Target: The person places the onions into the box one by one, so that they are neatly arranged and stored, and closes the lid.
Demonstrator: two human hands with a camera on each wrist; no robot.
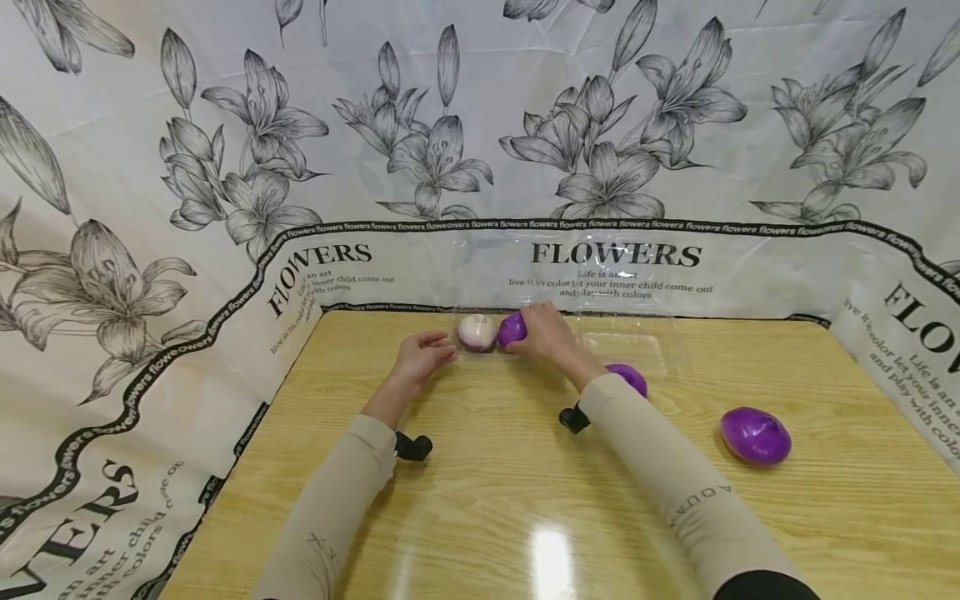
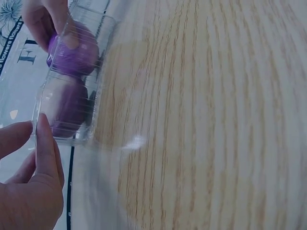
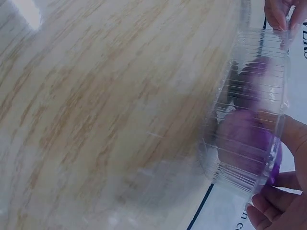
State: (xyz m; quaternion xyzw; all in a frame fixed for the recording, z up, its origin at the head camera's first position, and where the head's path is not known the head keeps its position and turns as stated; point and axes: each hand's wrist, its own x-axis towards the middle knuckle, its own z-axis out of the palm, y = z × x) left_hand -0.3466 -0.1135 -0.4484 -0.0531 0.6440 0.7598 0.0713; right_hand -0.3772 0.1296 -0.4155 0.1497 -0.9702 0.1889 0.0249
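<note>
Nearest, two smooth beige sleeves (image 1: 360, 467) stretch forward over a glossy yellow wood-grain counter (image 1: 480, 500), both forearms reaching toward the clear container (image 3: 232, 178). A shiny, rounded purple bulb (image 1: 756, 437) lies in front of the container, well to its right; a second purple bulb (image 1: 628, 377), partly covered by the right forearm, lies nearer to its front. The hands are apart: the left hand (image 1: 422, 358) pinches the container's rim at its left end between thumb and fingers, while the right hand (image 1: 551, 335) curls round a purple bulb (image 1: 512, 330) within the container. Just beside that one, also within it, sits a plump white-and-purple bulb (image 1: 477, 333). The wrist views bring out the container's thin, ribbed plastic wall, barely legible from the head. Behind the container hangs creased white fabric (image 1: 480, 192) printed with grey lilies and "FLOWERS".
</note>
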